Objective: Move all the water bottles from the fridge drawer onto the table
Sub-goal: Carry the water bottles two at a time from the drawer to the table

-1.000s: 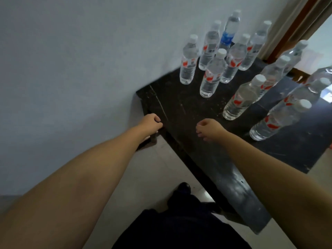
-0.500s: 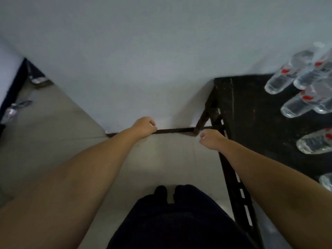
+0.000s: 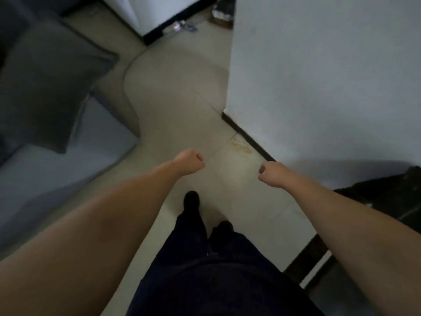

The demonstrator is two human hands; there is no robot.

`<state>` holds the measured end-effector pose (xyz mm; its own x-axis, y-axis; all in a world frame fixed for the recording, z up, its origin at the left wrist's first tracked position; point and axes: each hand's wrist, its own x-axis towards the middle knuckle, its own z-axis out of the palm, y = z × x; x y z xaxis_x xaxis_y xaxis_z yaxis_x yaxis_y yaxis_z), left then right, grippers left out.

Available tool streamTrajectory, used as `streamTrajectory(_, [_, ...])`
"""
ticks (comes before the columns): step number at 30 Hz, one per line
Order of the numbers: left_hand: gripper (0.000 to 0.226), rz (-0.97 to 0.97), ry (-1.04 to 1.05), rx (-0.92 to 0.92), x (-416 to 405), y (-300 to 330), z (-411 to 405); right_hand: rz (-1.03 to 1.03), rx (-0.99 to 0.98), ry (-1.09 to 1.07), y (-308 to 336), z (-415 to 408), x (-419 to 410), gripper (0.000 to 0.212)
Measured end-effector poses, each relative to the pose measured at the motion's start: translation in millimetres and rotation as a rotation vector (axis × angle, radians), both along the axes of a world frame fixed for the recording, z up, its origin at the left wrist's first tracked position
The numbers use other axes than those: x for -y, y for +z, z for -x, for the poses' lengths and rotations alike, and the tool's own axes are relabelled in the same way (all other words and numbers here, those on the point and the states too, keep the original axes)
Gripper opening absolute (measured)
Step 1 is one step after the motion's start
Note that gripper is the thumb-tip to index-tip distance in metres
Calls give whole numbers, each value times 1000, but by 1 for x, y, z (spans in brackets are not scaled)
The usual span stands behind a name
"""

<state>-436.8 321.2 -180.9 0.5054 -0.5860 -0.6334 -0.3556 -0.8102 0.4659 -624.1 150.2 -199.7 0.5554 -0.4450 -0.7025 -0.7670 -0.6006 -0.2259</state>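
Note:
My left hand (image 3: 190, 160) and my right hand (image 3: 272, 173) are both held out in front of me over the pale floor, each curled into a loose fist with nothing in it. Only a corner of the dark table (image 3: 385, 190) shows at the right edge; the bottles on it are out of view. A white appliance (image 3: 155, 12), perhaps the fridge, stands far ahead at the top. Something small and clear, maybe a bottle (image 3: 176, 27), lies blurred on the floor at its base.
A grey sofa with a cushion (image 3: 45, 87) fills the left side. A white wall (image 3: 319, 76) with a dark skirting juts in on the right. Pale floor (image 3: 177, 99) runs between them. My dark trousers and shoes (image 3: 191, 201) are below.
The view has swung left, away from the table and its bottles, which have left the frame. The sofa and the corridor floor have come into view. Both hands stay fisted and empty.

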Motion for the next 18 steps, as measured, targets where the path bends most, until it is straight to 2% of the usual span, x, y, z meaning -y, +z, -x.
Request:
streamTrajectory(10, [27, -92, 520, 30, -177, 10, -1, 16, 50, 470, 14, -103, -106, 35])
streamTrajectory(18, [30, -85, 692, 68, -314, 13, 29, 14, 48, 708, 16, -148, -238, 29])
